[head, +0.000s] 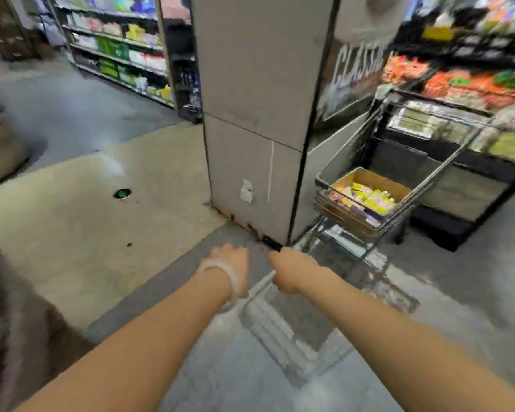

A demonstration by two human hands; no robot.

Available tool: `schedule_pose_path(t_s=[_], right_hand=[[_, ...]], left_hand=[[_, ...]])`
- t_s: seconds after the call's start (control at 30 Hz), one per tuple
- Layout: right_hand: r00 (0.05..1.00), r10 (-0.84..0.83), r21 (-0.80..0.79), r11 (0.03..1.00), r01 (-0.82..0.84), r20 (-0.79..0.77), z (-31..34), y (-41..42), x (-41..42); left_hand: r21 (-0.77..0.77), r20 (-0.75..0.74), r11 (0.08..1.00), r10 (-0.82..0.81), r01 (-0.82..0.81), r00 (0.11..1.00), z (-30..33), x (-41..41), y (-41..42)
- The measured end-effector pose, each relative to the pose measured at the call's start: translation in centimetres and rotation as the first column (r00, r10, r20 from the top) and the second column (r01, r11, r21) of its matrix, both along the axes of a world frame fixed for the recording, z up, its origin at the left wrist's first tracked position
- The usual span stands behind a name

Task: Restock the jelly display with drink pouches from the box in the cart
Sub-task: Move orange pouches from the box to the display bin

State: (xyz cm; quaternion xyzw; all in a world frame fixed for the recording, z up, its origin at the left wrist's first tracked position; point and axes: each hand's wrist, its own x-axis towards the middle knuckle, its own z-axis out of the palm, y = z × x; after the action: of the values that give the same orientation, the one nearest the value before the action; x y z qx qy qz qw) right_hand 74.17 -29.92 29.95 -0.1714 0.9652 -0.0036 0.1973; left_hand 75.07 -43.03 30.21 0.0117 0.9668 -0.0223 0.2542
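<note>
Nearest the camera, at the lower centre of the frame, two bare forearms are stretched forward. The right hand (pixel 292 270) is seen curled round a pale bar, judged to be the handle of the cart (pixel 369 209), which would explain the outstretched arms: the cart is probably being steered toward a shelf. The left hand (pixel 235 263), ringed at the wrist by a pale bracelet (pixel 231 281), is turned away, and whether its fingers are closed on the bar or loose cannot be told through the blur. The grey concrete floor (pixel 250 367) is marked by a lighter tan patch to the left, with a small round green drain (pixel 122 193) set in it. Further on, right of centre, the wire cart holds an open cardboard box (pixel 372 179) filled with yellow and purple drink pouches (pixel 369 197); none has been taken out yet, by the look of it. A grey pillar (pixel 250 114) rises at centre frame. Beyond it, stocked shelves (pixel 116 49) fill the upper left, while a dark display (pixel 458 129) with orange and green packs occupies the upper right, possibly the jelly display, though that is uncertain.
</note>
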Motion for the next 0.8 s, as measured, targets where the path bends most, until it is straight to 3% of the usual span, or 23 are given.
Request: schedule_pose_path(t_s=[0.07,0.2,0.53,0.8], right_hand=[[0.992,-0.117,0.022,0.993,0.117,0.040,-0.9,3.8,-2.2],[0.957,-0.285,0.064,0.957,0.282,0.057,-2.1,9.6,-7.8],[0.883,-0.466,0.047,0.885,0.464,0.052,-2.3,16.9,-29.2],[0.800,-0.592,0.039,0.806,0.591,0.099,-6.4,25.1,-39.9]], left_hand=[[0.046,-0.021,0.991,-0.125,0.126,0.992,-0.9,-3.3,3.8],[0.073,0.007,0.973,-0.220,0.219,0.975,-2.2,-10.4,9.8],[0.094,0.010,0.932,-0.351,0.349,0.936,-2.2,-34.6,15.7],[0.097,0.066,0.892,-0.448,0.441,0.891,-5.8,-48.1,23.1]])
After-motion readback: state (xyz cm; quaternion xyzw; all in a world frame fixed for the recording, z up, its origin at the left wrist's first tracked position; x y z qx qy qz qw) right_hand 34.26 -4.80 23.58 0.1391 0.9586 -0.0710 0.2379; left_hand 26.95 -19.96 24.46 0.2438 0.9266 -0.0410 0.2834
